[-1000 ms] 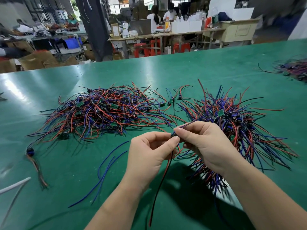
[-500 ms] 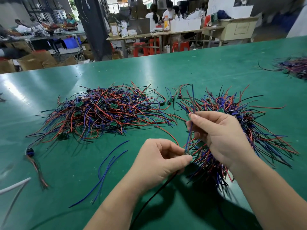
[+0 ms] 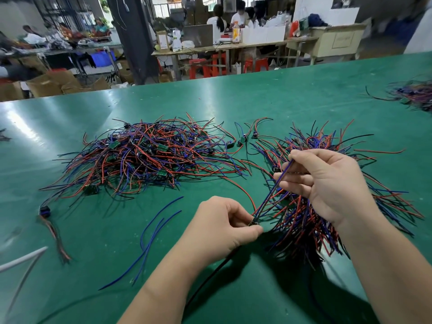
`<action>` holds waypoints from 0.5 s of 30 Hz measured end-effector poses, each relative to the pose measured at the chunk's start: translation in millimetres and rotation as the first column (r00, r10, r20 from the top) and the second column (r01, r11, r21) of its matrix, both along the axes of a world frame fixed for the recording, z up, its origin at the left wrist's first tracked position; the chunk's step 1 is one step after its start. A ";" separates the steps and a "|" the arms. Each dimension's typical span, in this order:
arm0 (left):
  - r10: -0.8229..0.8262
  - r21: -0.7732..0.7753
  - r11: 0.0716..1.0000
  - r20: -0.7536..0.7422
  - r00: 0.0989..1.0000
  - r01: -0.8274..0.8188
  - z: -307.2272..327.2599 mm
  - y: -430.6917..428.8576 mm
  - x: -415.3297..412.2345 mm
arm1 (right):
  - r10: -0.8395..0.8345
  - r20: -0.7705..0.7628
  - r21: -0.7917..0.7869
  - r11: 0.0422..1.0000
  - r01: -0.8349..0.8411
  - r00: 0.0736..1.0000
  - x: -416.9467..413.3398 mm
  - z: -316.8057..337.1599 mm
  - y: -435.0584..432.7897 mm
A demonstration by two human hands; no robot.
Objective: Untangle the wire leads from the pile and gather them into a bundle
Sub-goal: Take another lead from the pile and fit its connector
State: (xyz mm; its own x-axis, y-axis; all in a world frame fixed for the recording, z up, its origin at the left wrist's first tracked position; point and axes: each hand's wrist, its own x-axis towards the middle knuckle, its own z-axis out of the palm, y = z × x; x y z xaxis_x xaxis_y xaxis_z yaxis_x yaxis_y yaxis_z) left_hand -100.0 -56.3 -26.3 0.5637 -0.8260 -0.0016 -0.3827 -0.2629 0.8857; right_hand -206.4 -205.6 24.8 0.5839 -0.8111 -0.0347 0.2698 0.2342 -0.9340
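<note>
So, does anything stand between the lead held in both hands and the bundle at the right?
Nothing visible does. The left hand and the right hand pinch the blue lead stretched between them, right beside the bundle, which spreads under the right hand.

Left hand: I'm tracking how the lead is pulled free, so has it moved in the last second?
Yes. Against the loose blue wires, which lie unmoved, the left hand has drawn nearer the person and slightly rightward, pinching the lead.
</note>
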 end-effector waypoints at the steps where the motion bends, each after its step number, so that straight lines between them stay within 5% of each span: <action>1: -0.001 0.008 1.000 0.009 1.000 0.001 -0.4 0.0 0.7 | 0.004 -0.011 0.006 1.000 -0.004 1.000 0.8 0.1 0.9; 9: -0.025 0.059 0.998 0.063 0.998 0.021 -2.6 -0.4 3.6 | 0.108 -0.151 0.150 0.985 -0.085 0.983 2.0 -0.5 4.1; 15: 0.041 0.075 0.996 0.096 0.995 -0.049 -5.9 0.7 8.3 | 0.212 -0.111 0.175 0.966 -0.191 0.971 -1.5 4.2 3.8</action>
State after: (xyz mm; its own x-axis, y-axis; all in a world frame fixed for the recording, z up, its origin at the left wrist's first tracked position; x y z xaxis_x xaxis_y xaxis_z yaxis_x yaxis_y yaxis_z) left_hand -91.7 -55.6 -32.2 0.6009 -0.7993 -0.0092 -0.4496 -0.3475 0.8229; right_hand -207.9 -201.8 29.0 0.7168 -0.6545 -0.2405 0.0826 0.4221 -0.9028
